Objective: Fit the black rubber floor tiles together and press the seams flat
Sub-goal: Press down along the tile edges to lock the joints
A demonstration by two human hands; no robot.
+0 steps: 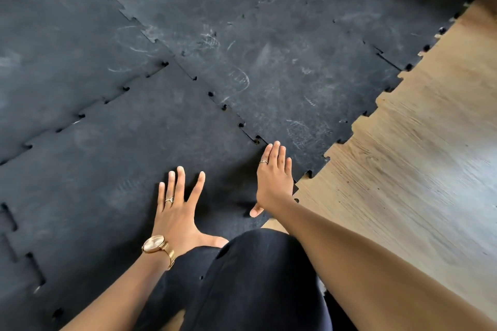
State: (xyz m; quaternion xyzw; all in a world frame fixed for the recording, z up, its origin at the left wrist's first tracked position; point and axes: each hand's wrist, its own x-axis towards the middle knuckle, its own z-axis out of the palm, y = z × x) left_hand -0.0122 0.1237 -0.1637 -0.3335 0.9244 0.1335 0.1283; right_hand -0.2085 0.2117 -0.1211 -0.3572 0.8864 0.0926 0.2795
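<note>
Black rubber floor tiles with jigsaw edges cover most of the floor. The near tile lies under both my hands. Its toothed seam with the scuffed tile beyond runs diagonally down to my right fingertips. My left hand rests flat on the near tile, fingers spread, a ring and a gold watch on it. My right hand lies flat with fingers together at the seam's near end, close to the tiles' outer edge. Neither hand holds anything.
Bare wooden floor fills the right side, bordered by the tiles' toothed outer edge. More joined tiles stretch left and back. My knee in dark trousers rests low in the middle. An unjoined toothed edge shows at the left.
</note>
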